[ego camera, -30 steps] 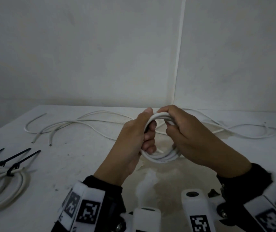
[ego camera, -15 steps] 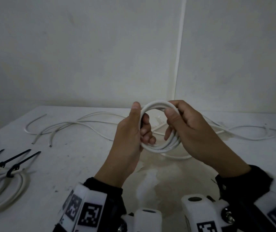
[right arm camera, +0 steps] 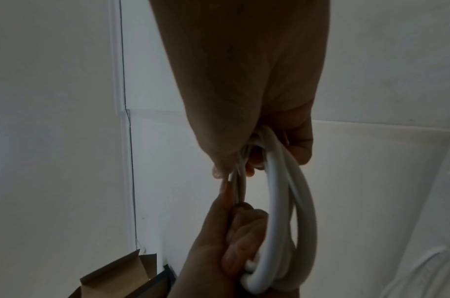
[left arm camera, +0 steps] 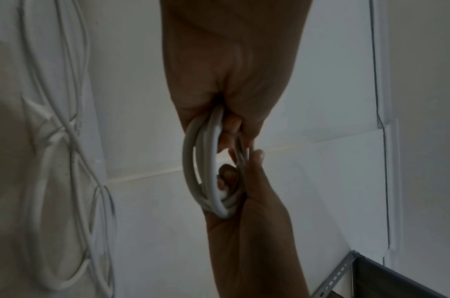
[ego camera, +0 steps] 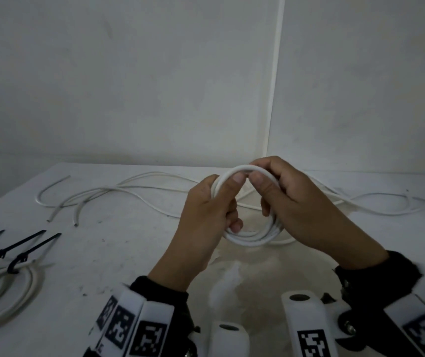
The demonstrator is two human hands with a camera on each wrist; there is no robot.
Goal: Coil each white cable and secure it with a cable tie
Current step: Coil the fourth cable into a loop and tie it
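A small coil of white cable (ego camera: pixel 251 239) is held upright above the table between both hands. My left hand (ego camera: pixel 212 210) grips its left side, thumb pressed on the top arc. My right hand (ego camera: pixel 287 202) grips the right side, thumb tip next to the left thumb. In the left wrist view the coil (left arm camera: pixel 206 173) runs through the curled fingers of both hands. The right wrist view shows the same coil (right arm camera: pixel 282 211), with a bare copper end (right arm camera: pixel 229 193) by the fingers. No cable tie is on this coil.
Loose white cables (ego camera: pixel 118 189) lie across the back of the white table (ego camera: pixel 108 253) and run off right (ego camera: pixel 386 204). At the front left lies a coiled cable (ego camera: pixel 8 287) bound with black cable ties (ego camera: pixel 23 256). A cardboard box (right arm camera: pixel 122 276) shows low in the right wrist view.
Both hands have lifted the coil slightly and shifted their grip. The thumbs now meet at the top of the loop, and the coil stands more open between the hands.
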